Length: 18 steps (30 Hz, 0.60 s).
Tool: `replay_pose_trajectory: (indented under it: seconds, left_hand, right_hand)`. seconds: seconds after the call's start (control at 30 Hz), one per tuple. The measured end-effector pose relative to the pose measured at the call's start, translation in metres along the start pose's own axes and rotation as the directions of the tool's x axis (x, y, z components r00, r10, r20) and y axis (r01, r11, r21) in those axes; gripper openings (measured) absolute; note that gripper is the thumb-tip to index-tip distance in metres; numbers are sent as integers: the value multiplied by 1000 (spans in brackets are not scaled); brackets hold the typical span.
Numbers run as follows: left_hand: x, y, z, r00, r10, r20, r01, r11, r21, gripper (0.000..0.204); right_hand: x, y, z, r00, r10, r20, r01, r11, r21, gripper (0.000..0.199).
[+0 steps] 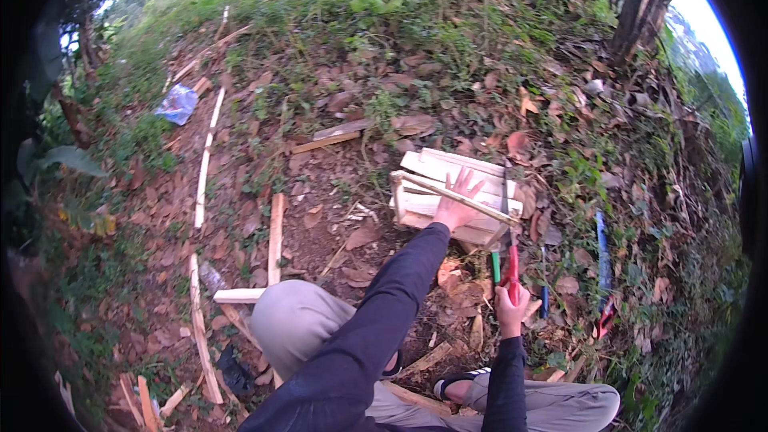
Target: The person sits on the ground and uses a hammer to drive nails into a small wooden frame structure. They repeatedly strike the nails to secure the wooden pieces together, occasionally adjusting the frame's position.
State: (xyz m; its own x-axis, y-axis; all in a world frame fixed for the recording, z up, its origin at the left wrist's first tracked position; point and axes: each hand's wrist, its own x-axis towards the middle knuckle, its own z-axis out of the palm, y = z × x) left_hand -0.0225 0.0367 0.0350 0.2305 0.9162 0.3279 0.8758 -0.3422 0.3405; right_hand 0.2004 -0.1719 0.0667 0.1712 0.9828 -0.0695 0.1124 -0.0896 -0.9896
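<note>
A low box of pale wooden slats [428, 166] stands on the ground ahead of me. Across its top lies a thin wooden strip [484, 208], slanting down to the right. My left hand [458, 202] presses flat on the box and the strip, its fingers spread. In my right hand [510, 308], closed around its red handle, is a handsaw [514, 262]. The saw's narrow blade points away from me and crosses the strip near its right end. Close beside the red handle is a green handle [496, 267]; the rest of that tool is hidden.
To the right lie a blue-handled tool [545, 301] and a long blue tool [603, 260] with a red grip. Long wood strips [210, 152] and a clear plastic bag [177, 104] lie left. Boards [276, 232] rest by my knee. Leaves and weeds cover the sloping ground.
</note>
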Motion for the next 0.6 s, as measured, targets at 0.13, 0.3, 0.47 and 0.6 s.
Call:
replay_pose_trajectory:
  seconds: [0.13,0.3,0.47,0.6]
  left_hand:
    - [4,12,32,988,-71,138,69,997,19,65]
    - [3,13,37,975,-178,135,182,983,-18,66]
    - [10,20,31,923,-287,257,265,957,117,67]
    - [8,25,32,946,-276,170,279,960,7,66]
  right_hand:
    - [12,-31,-15,999,-42,16,44,992,-120,26]
    - [25,-34,2,1000,-21,14,24,971,-240,27]
    - [11,-42,27,988,110,-109,-109,994,11,28]
    - [-3,-10,40,969,16,-245,-19,1000,-10,24]
